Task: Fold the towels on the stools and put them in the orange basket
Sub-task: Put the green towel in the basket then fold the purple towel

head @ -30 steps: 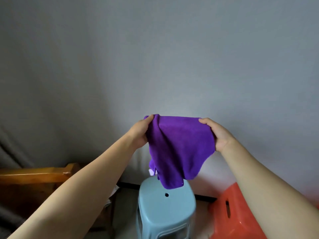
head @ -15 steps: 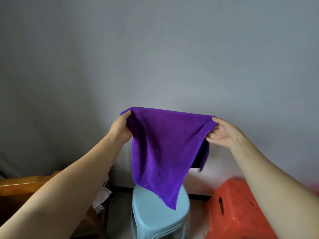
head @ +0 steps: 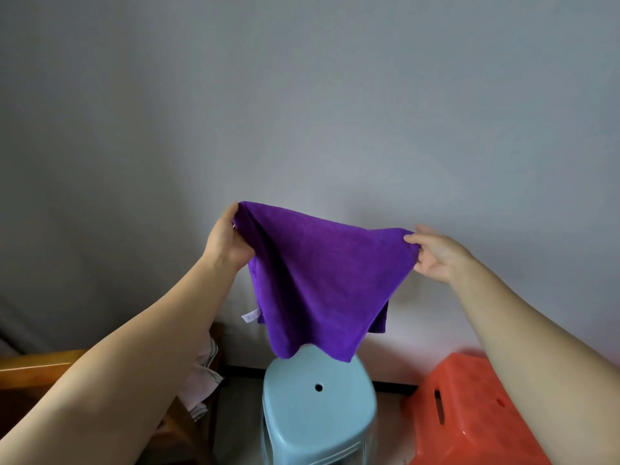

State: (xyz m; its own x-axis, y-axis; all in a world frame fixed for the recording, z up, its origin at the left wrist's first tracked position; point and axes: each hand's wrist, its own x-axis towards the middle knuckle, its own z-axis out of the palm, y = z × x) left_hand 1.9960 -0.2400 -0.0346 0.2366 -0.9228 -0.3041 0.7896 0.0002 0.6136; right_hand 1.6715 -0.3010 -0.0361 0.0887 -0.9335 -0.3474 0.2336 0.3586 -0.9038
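A purple towel [head: 322,280] hangs in the air, stretched between both hands above a light blue stool [head: 318,407]. My left hand [head: 226,241] grips its upper left corner and my right hand [head: 436,255] pinches its upper right corner. The towel's lower edge dangles just over the stool's far rim, and a small white label sticks out at its left side. An orange plastic object [head: 469,414] with a slot in its side stands at the lower right; my right forearm hides part of it.
A grey wall fills the background. Brown wooden furniture [head: 37,367] sits at the lower left, with a pale striped cloth [head: 201,380] hanging beside it. A dark baseboard runs behind the stool.
My hands have drawn apart, spreading the towel wider. The left hand rose a little, and the white label has come into view at the towel's left side.
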